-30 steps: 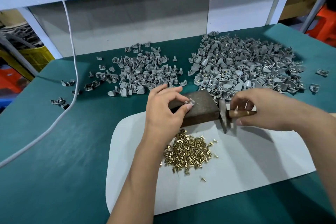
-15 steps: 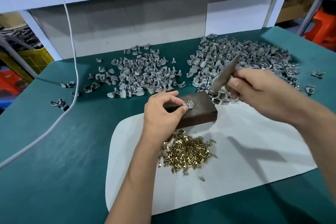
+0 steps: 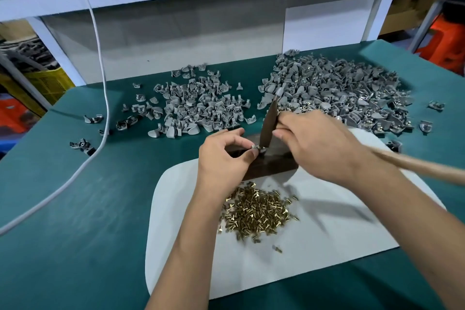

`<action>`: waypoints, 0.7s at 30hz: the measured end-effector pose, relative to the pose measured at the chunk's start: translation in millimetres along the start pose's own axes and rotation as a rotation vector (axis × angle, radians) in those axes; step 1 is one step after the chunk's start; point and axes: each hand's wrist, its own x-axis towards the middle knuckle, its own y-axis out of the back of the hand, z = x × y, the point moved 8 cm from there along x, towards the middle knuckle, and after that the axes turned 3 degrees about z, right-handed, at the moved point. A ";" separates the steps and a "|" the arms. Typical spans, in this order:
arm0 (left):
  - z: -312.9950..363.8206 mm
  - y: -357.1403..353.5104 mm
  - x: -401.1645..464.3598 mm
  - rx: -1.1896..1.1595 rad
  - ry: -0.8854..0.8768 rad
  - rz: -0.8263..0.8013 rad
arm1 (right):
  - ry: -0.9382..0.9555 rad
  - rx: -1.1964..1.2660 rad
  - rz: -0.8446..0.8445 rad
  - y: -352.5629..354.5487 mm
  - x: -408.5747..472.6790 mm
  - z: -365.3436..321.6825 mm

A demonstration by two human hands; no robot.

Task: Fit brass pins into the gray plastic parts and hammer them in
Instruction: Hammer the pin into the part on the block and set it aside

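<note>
Your left hand [image 3: 224,156] pinches the gray part [image 3: 254,152] under the hammer [image 3: 269,118] your right hand [image 3: 317,148] grips; a glancing blow risks fingertips.

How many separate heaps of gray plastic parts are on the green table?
2. A smaller heap lies behind the left hand; a larger heap lies behind the right hand. Loose strays sit around both.

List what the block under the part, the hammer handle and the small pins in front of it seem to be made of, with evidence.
Block: probably dark wood or steel; brown, smooth, faint sheen, so uncertain.
Hammer handle: likely wood; pale tan, matte, though motion-blurred.
Pins: brass-like metal; shiny yellow-gold glints.
The left hand pinches the gray part, apparently matte plastic.
</note>
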 end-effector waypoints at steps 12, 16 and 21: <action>-1.5 0.8 0.2 0.000 0.015 0.002 | -0.013 -0.035 0.106 19.7 4.2 4.4; -1.4 0.9 0.5 0.002 0.007 0.006 | -0.032 0.097 0.188 14.7 -1.6 -10.6; 0.0 0.9 -0.8 -0.007 0.006 0.009 | 0.019 -0.071 0.104 20.3 6.1 -10.8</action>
